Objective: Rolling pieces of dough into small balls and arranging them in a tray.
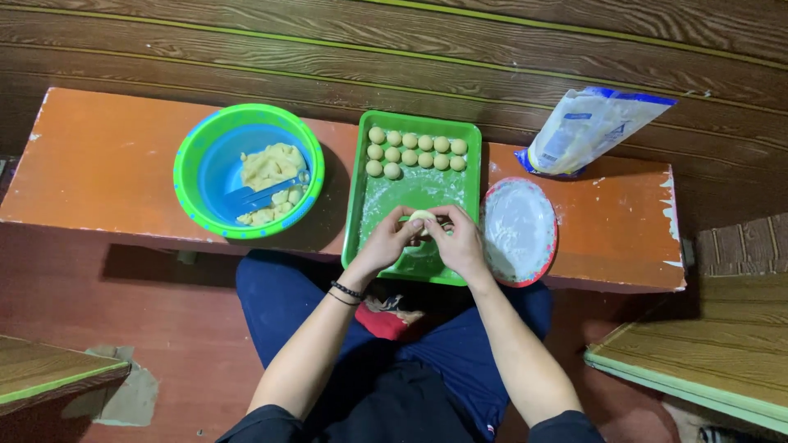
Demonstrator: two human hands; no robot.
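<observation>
My left hand (389,243) and my right hand (460,241) meet over the near half of a green tray (355,197), and together they pinch one pale dough piece (421,217) between the fingertips. Several round dough balls (414,152) lie in rows at the tray's far end. A dusting of flour covers the tray floor. Left of the tray stands a green-rimmed blue bowl (197,176) with yellow dough (271,164) and a blue scraper (256,198) in it.
A red-rimmed plate of white flour (519,230) sits right of the tray. Behind it leans an open white and blue flour bag (587,127). All rest on a low orange bench (98,156). Wooden platforms (706,353) lie at both lower corners.
</observation>
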